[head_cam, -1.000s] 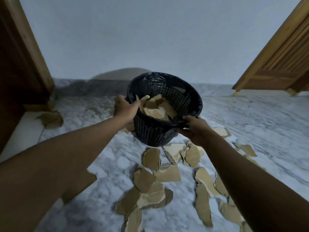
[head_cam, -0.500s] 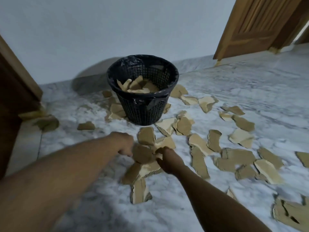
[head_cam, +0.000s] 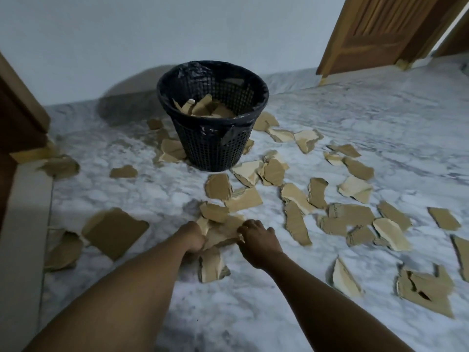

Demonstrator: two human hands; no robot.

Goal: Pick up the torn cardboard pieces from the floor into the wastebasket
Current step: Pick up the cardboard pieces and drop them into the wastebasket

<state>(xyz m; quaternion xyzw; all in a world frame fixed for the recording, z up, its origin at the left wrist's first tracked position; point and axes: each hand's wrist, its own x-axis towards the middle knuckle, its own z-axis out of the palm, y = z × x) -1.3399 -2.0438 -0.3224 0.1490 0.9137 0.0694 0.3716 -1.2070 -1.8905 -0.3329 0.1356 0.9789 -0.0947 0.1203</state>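
Observation:
A black mesh wastebasket [head_cam: 215, 151] with a dark liner stands upright on the marble floor near the wall, several cardboard pieces inside it. Torn brown cardboard pieces lie scattered all around it. My left hand [head_cam: 191, 236] and my right hand [head_cam: 257, 236] are down at floor level, both closing on the same small pile of cardboard pieces [head_cam: 220, 232] in front of the basket. Fingers of each hand curl around the pile's edges.
A large cardboard piece [head_cam: 114, 231] lies to the left, a torn slab [head_cam: 426, 295] at the right. A wooden door [head_cam: 380, 29] stands open at the back right. A wooden frame [head_cam: 20, 115] and a pale threshold border the left side.
A second ago both hands held the wastebasket off the floor. It now stands on the floor, and both hands have dropped onto the cardboard pile in front of it.

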